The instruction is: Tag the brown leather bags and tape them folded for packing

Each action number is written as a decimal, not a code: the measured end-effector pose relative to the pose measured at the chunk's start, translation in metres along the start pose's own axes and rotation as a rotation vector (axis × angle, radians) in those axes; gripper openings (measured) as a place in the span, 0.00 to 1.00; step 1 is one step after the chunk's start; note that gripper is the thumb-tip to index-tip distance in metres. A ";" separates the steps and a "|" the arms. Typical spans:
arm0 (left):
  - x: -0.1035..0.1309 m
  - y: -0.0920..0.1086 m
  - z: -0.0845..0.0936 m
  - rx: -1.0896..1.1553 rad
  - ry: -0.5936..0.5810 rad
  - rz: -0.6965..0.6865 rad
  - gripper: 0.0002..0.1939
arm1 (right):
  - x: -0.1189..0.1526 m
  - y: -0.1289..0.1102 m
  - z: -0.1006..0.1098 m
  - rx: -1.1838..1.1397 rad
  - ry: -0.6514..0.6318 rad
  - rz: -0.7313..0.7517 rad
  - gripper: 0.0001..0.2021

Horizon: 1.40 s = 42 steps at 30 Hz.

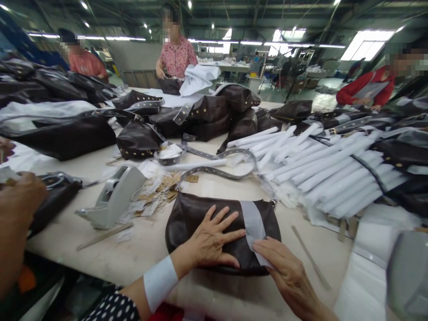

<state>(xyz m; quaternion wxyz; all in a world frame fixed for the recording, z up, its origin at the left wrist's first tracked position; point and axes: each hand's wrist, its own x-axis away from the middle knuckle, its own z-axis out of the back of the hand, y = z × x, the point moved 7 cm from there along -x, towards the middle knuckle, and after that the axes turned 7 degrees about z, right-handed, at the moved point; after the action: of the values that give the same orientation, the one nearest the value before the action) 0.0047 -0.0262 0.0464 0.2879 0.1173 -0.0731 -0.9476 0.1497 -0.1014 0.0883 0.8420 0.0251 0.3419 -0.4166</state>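
A dark brown leather handbag (197, 214) lies flat on the table before me, its studded strap (217, 171) looping away behind it. My left hand (214, 236) rests palm down on the bag with the fingers spread. A pale grey strip (252, 223) runs across the bag's right part from the top edge to the bottom. At the strip's lower end, my right hand (279, 258) has its fingers closed together on it, by the bag's bottom edge. The underside of the right fingers is hidden.
Left of the bag stand a grey tape dispenser (115, 196) and a pile of tags (155, 191). White wrapped rolls (334, 169) are heaped at right, near a thin flat stick (310, 256). More bags (207, 116) lie behind. A co-worker's hand (25, 196) is at far left.
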 end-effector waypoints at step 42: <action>-0.014 0.063 -0.018 -0.072 -0.315 -0.182 0.39 | 0.087 -0.044 -0.056 -0.045 0.024 -0.233 0.16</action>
<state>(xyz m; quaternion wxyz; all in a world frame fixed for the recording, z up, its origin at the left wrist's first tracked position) 0.0540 -0.0717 0.0451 0.1899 -0.0370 -0.0724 -0.9784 0.1236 -0.1717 0.0043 0.7842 -0.0288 0.3618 -0.5034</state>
